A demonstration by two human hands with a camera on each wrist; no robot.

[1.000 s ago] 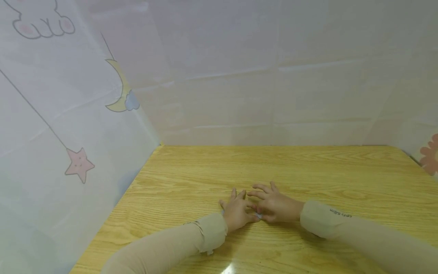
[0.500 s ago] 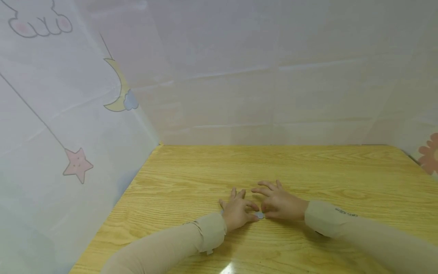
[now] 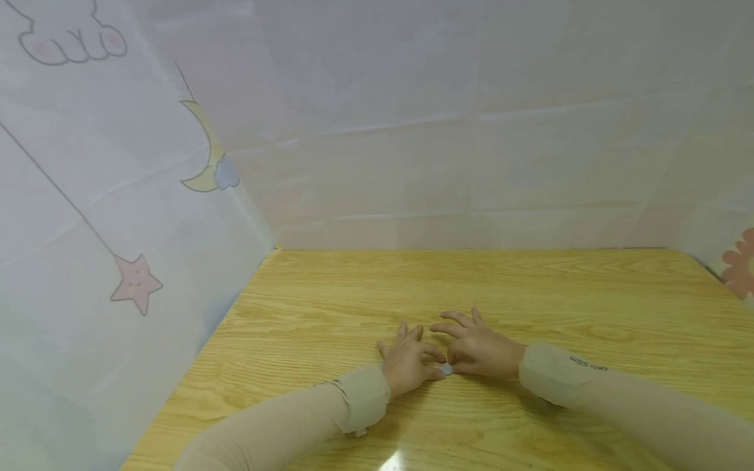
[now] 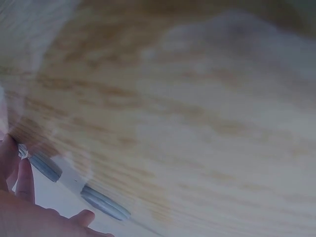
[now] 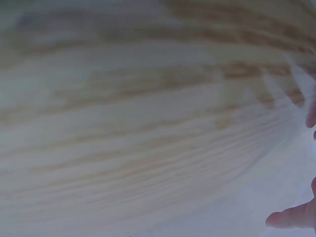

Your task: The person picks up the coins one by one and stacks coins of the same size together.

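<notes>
A small grey disc (image 3: pixel 446 369) shows on the table between my two hands. My left hand (image 3: pixel 406 368) has thumb and forefinger bent round its left side, the other fingers spread. My right hand (image 3: pixel 484 352) pinches at its right edge, with its remaining fingers raised and fanned out. In the left wrist view my left fingertips (image 4: pixel 24 180) are at a small ridged grey-white piece (image 4: pixel 22 151). Beside it stand two grey, layered round pieces, one nearer (image 4: pixel 45 167) and one farther (image 4: pixel 105 202). Only a few right fingers (image 5: pixel 291 217) enter the right wrist view.
The wood-grain table (image 3: pixel 330 288) reaches back to a pale cloth wall (image 3: pixel 383 163). Another cloth, printed with a pink star (image 3: pixel 137 284) and a moon (image 3: pixel 206 147), hangs along the left side. A red flower print (image 3: pixel 741 263) is at the far right.
My right hand drew slightly right, uncovering more of the grey disc, then came back left to its edge. The left hand stayed almost still.
</notes>
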